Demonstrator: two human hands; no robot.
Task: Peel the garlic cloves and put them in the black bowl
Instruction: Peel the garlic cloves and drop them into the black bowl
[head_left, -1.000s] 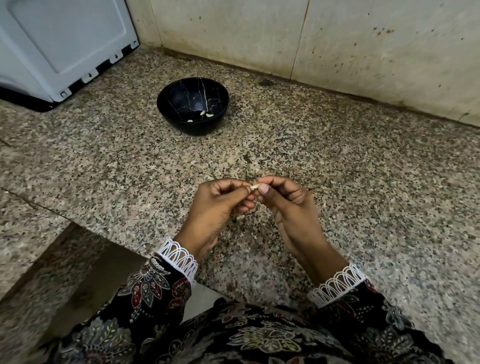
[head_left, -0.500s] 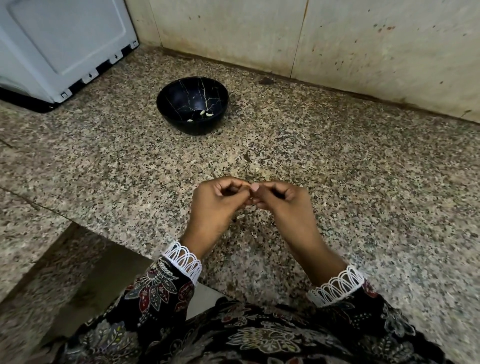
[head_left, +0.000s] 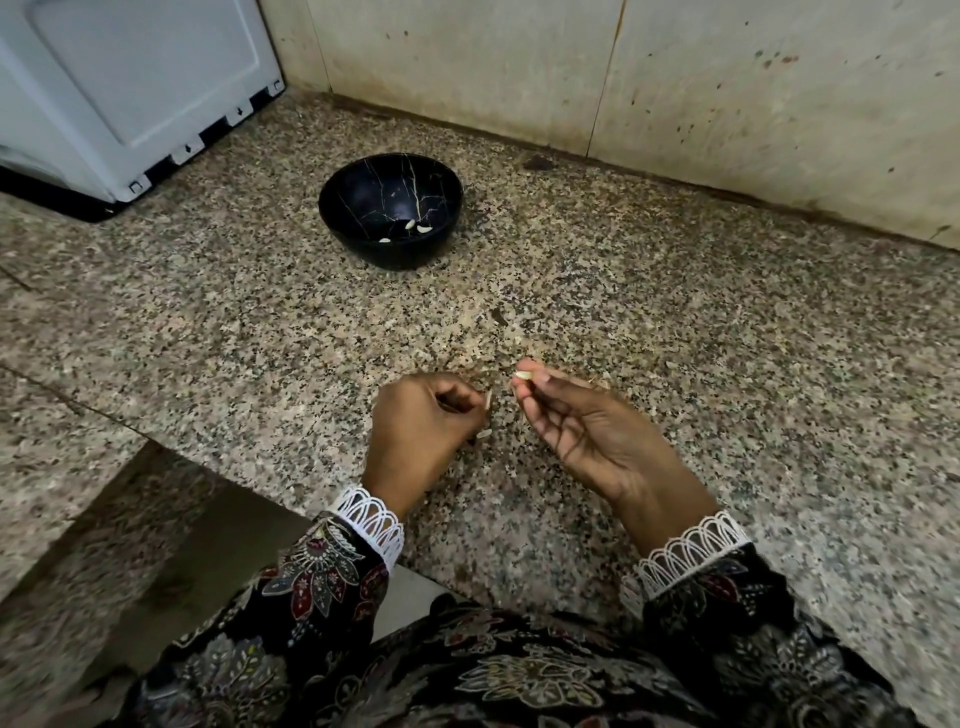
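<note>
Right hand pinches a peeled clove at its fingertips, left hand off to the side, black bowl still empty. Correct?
Not quite. The black bowl is not empty: the head view shows three pale peeled cloves lying on its bottom. The rest holds: the right hand pinches a peeled clove at its fingertips, and the left hand is apart to its side.

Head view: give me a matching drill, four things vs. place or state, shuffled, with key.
Things:
1. garlic clove
2. black bowl
3. left hand
4. white appliance

States:
A. far left corner of the counter
B. holds three peeled cloves
C. pinched at the right hand's fingertips
D. curled, thin skin piece at its fingers

Pairs: 1-C, 2-B, 3-D, 4-A
</note>
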